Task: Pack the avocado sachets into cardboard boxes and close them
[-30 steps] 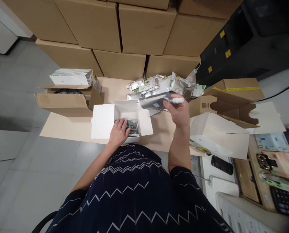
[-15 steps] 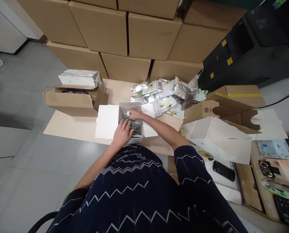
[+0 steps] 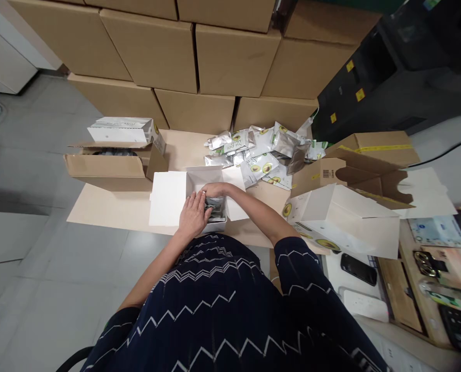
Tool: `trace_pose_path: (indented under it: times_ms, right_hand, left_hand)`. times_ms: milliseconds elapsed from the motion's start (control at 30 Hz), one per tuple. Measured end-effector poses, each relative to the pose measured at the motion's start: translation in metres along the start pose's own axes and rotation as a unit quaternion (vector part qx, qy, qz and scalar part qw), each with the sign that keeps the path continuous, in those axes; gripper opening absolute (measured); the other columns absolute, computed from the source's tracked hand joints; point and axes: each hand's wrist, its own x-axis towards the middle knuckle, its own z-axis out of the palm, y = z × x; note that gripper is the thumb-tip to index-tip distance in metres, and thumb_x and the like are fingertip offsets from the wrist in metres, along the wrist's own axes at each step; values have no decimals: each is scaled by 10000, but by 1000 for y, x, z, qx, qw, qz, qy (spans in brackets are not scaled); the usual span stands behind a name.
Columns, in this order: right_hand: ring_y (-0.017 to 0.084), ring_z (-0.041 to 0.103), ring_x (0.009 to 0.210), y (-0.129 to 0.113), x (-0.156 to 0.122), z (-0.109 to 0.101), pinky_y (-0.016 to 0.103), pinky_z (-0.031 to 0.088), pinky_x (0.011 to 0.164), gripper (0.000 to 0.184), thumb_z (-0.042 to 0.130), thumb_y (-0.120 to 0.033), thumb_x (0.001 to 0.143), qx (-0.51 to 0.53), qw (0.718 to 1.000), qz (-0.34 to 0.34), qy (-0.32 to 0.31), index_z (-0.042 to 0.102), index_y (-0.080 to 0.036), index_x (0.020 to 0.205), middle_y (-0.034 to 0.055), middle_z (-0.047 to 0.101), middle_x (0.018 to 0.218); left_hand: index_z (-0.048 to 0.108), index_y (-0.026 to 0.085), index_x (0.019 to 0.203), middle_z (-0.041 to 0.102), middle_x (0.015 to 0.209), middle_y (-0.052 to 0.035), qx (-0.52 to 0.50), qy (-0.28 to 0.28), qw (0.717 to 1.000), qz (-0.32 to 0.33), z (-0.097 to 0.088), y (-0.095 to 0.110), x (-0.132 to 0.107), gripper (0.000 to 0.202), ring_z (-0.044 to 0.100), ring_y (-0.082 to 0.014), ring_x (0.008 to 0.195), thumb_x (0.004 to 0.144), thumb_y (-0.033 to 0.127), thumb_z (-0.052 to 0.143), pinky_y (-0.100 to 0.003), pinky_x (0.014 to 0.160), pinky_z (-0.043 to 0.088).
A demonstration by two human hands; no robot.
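Observation:
A small white box [image 3: 168, 199] stands open on the table edge in front of me, with grey-silver packets [image 3: 216, 211] standing inside it. My left hand [image 3: 192, 214] lies flat on the near packets, fingers spread, holding them back. Reaching in from the right, my right hand [image 3: 215, 189] is curled down into the far part of the box, on a silver packet among the others. Behind the box lies a loose pile of silver avocado-print packets [image 3: 261, 150].
An open brown carton [image 3: 114, 166] with a white box [image 3: 124, 129] on top sits at the left. At the right lie a large white box [image 3: 346, 222], an opened brown carton [image 3: 369, 155] and a black phone [image 3: 356, 268]. Stacked cartons [image 3: 215, 57] wall the back.
My right hand carried a silver packet from above the pile down into the white box and pushed lower into it. My left hand stayed on the packets in the box.

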Motion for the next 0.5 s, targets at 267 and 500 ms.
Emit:
trace_pose_path:
  times_ms: [267,500]
  right_hand:
    - [111,693,822,28,-74,-42,244,552,760,351,610,-352,891,365,871,-63,323,637,-192,1202,69,729,1090]
    - [225,648,1003,147,-89,-28,330,503,918,449,707,-372,779,187,762,339,518,635,-105,1132,136,689,1089]
  left_hand:
    - [416,89,1484,464,1521,-183,-5,7,1000,3,-1,-1,-1,615,382,-353,1443,1001,463,345,-535,1158,340]
    - [436,64,1467,466,1518,-187,2,10,1000,8,0,-2,-1,617,392,-365,1431,1008,462,334,-529,1159,339]
